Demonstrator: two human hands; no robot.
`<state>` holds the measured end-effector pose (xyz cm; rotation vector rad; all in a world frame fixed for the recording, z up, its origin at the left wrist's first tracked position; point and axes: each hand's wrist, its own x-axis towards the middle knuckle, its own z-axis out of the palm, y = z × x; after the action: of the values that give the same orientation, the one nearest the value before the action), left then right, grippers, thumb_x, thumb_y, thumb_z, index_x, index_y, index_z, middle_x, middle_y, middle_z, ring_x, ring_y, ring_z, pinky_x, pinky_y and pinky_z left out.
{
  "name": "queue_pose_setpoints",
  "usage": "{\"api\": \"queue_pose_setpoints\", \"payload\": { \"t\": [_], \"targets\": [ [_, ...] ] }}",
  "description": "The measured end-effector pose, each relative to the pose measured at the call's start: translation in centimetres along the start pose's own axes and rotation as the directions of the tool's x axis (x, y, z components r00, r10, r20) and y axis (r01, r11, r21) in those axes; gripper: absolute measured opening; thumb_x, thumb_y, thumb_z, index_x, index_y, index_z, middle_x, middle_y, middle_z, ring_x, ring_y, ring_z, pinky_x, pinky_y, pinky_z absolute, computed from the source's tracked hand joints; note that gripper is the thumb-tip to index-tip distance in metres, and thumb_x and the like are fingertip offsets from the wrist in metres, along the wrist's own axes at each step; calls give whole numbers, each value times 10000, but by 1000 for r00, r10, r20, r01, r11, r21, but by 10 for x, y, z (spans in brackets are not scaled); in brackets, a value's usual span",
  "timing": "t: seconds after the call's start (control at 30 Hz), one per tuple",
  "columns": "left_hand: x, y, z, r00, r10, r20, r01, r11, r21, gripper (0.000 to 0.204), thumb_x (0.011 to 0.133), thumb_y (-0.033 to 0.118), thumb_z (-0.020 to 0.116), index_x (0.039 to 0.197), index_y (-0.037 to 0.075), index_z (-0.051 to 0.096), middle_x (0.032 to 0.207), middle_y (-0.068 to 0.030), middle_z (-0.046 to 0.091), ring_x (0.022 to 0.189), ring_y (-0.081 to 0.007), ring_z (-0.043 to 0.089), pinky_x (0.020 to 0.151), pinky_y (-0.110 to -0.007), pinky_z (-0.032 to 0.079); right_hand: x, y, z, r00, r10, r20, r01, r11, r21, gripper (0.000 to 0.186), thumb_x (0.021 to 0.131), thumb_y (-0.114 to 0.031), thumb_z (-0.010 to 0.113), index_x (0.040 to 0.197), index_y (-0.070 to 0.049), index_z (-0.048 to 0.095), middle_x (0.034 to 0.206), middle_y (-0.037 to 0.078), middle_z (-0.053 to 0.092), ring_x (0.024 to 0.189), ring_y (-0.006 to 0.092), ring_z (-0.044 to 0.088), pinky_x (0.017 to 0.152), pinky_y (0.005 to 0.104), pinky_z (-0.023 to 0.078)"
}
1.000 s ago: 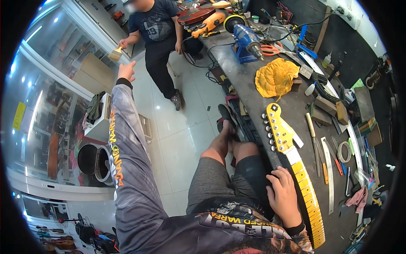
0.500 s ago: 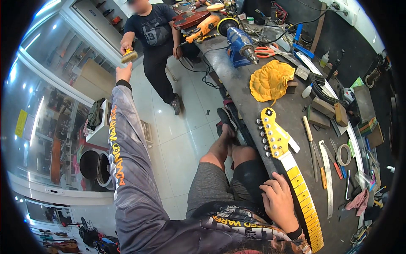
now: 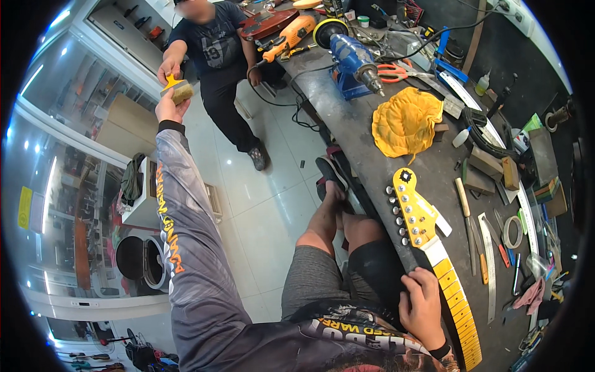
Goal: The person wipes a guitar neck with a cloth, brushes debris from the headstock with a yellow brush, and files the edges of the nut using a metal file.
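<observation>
Your left hand had moved further onto the yellow-handled brush, which had turned since the earlier frame. It met the brush at the bristle end, toward ten o'clock; you could not tell how firmly your fingers closed. The co-worker's hand held the handle. Your right hand rested at four to five o'clock on the bench edge, fingers loosely curled and apart, just beside the guitar neck. A yellow cloth lay at two o'clock.
</observation>
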<state>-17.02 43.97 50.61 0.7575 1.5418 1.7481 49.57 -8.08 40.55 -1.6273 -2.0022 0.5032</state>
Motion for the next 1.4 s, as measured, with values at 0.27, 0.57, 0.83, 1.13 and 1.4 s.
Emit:
{"api": "queue_pose_setpoints", "payload": {
  "t": [0.27,0.57,0.83,1.13,1.4],
  "targets": [
    [-98,-84,-48,936,155,317,40,847,-530,407,1138,302,668,1412,2,682,1310,-150,782,1197,-284,735,1105,-460,591,9,-3,8,999,-33,-29,26,980,-198,609,834,11,788,1433,-18,684,1379,152,633,1316,387,621,1130,495,517],
    [-427,-177,-17,605,118,787,323,867,-379,722,1018,98,756,1673,-6,471,1629,-191,614,1471,-357,620,1265,-544,485,0,-24,0,999,28,41,-47,810,584,641,967,-89,831,1544,-27,557,1338,179,661,1031,315,745,894,431,613],
    [-583,-123,70,55,-54,997,242,969,39,720,866,-26,922,1497,22,578,1483,-170,693,1378,-282,677,1184,-435,532,-12,-13,-5,996,-52,-67,71,941,331,512,1044,-261,800,1461,-56,586,1028,184,768,911,414,772,763,489,587],
    [-600,-64,180,393,367,843,-383,899,-212,265,1019,72,836,1245,-44,760,1213,-160,806,1082,-272,785,1002,-400,586,-17,21,-66,950,58,-307,-148,948,-282,800,924,-296,887,1587,-25,532,1464,185,618,1394,382,568,1207,532,415],
    [-551,-86,206,193,274,942,-654,752,-85,258,1013,5,793,1256,-42,719,1187,-175,825,1094,-327,801,1000,-430,609,-21,37,-49,970,133,-204,-206,896,-392,688,1016,-379,795,1546,1,576,1462,167,639,1421,339,583,1258,524,404]
  ]
}}
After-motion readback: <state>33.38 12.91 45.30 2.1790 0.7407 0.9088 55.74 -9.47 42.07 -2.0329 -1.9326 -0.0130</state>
